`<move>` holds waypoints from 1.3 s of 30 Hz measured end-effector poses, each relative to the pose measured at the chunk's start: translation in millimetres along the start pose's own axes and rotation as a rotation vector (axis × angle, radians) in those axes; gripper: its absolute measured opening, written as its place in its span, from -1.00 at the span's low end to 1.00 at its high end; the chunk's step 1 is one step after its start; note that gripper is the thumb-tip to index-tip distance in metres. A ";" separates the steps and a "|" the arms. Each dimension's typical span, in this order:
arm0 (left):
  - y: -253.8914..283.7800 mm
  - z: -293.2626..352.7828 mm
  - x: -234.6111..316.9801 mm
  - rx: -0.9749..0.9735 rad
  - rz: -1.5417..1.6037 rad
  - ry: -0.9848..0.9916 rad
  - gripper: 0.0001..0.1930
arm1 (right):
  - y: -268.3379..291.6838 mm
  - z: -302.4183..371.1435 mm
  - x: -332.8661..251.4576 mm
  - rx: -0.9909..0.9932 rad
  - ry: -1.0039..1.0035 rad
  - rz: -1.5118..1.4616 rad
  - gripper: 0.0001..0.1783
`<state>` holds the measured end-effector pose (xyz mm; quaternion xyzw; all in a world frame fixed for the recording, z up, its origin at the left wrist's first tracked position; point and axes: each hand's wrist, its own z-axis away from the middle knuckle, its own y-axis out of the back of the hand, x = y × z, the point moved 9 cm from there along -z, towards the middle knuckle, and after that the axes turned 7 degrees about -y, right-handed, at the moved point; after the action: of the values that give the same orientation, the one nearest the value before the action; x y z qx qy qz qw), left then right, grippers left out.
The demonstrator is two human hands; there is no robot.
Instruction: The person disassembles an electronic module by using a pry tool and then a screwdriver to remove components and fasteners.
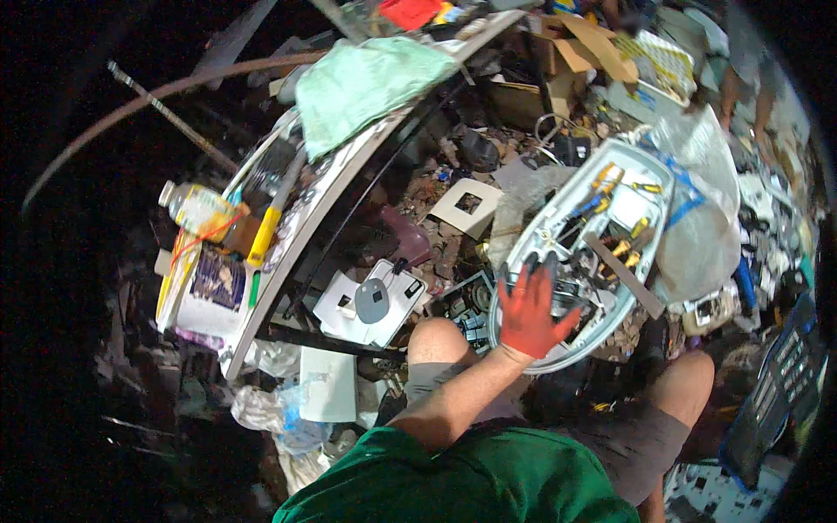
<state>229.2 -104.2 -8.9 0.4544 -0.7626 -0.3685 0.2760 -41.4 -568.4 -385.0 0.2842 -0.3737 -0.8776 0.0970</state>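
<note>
The white oval housing [649, 179], an opened appliance shell with yellow and blue wires inside, lies tilted from about 7 o'clock up toward 1 o'clock, right of the picture's centre, above the person's bare knees. The left hand [530, 312], in an orange-red glove with dark fingertips, rests flat on the lower end of that housing with its fingers spread wide; it presses on the parts inside and closes on nothing. Its forearm runs down to 6 o'clock, toward the green shirt [471, 484]. The right hand is out of sight, so how it stands cannot be told.

Just at 3 o'clock of the glove a grey flat bar [621, 274] lies slantwise across the housing's inside. At 1 o'clock of the housing a clear plastic bag [702, 218] touches its rim. At 9 o'clock of the hand, near the left knee, lies a white plate with a grey round disc [373, 301] on it. At 11 o'clock of the hand a white square frame [466, 205] sits among brown rubble. Farther out toward 10 o'clock a long pale panel [323, 209] leans, with a pale green cloth [366, 83] draped over its upper end and a plastic bottle [196, 207] at its left edge. At 12 o'clock stands an open cardboard box [558, 61]. At 4 o'clock, well apart, lies a dark blue crate [776, 392].
</note>
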 end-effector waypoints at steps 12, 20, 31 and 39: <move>15.9 -8.2 7.3 0.057 0.258 -0.083 -0.55 | 221.3 282.0 -506.5 0.513 1.357 -0.041 -0.53; 9.2 0.5 -7.5 0.022 0.342 -0.048 -0.52 | 11.9 456.3 -862.3 0.816 2.142 0.568 -0.21; 1.1 -3.3 -10.0 0.045 0.383 -0.035 -0.49 | -30.1 450.0 -1036.5 0.713 1.815 0.478 -0.56; -2.5 -5.6 -15.9 0.082 0.374 -0.024 -0.55 | 78.0 505.4 -1095.1 0.288 1.597 -0.410 -0.69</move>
<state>241.5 -92.5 -9.0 0.3114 -0.8514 -0.2847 0.3117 564.2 99.5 419.9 0.8924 -0.2420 -0.3564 0.1340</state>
